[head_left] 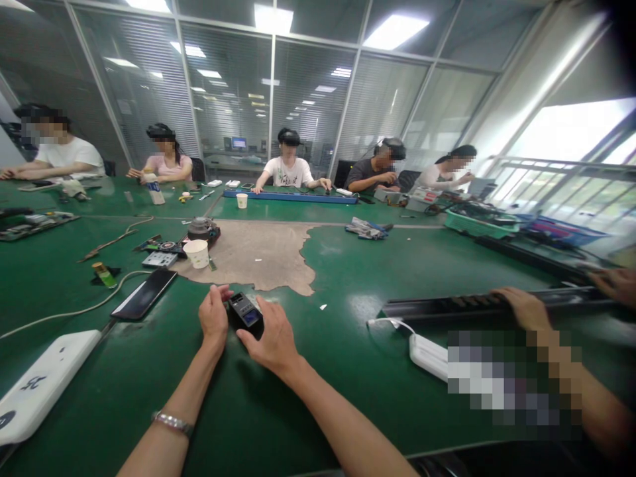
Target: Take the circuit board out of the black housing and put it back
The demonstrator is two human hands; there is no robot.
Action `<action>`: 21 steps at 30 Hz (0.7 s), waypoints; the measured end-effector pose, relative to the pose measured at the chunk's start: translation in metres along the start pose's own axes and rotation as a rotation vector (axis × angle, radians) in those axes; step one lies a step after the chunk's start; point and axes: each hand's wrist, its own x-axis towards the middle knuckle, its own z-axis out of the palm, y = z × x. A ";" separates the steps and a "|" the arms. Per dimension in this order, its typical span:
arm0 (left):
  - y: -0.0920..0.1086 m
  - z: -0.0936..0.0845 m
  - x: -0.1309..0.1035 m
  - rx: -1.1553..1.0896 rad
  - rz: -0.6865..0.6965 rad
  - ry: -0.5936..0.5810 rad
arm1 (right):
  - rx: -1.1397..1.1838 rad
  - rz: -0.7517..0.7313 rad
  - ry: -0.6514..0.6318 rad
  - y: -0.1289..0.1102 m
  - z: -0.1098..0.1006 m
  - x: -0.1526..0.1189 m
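Note:
A small black box-shaped device (246,310) with a bluish screen window and pale markings sits just over the green table, between my two hands. My right hand (273,334) grips its right side, thumb near the lower edge and fingers along the upper right. My left hand (213,321) is cupped at the device's left side, its curled fingertips by the far corner; part of that grip is hidden. A silver watch-like band (173,423) circles my left wrist. The device's exact kind cannot be made out.
Left of my hands lie a black phone (145,294), a white power bank (47,384) and a cable. A paper cup (197,253) and electronic parts stand on a brown sheet (263,255). To the right, a co-worker's hand (527,308) rests on a long black bar (437,306).

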 end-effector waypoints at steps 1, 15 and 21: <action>0.000 0.000 0.000 0.001 -0.003 0.002 | -0.001 0.004 -0.013 0.002 0.002 -0.001; 0.001 0.001 0.000 -0.089 -0.019 0.031 | 0.230 0.102 0.210 0.010 -0.006 0.010; 0.001 0.001 -0.001 -0.088 -0.034 0.029 | 0.118 0.212 0.211 0.032 -0.012 0.017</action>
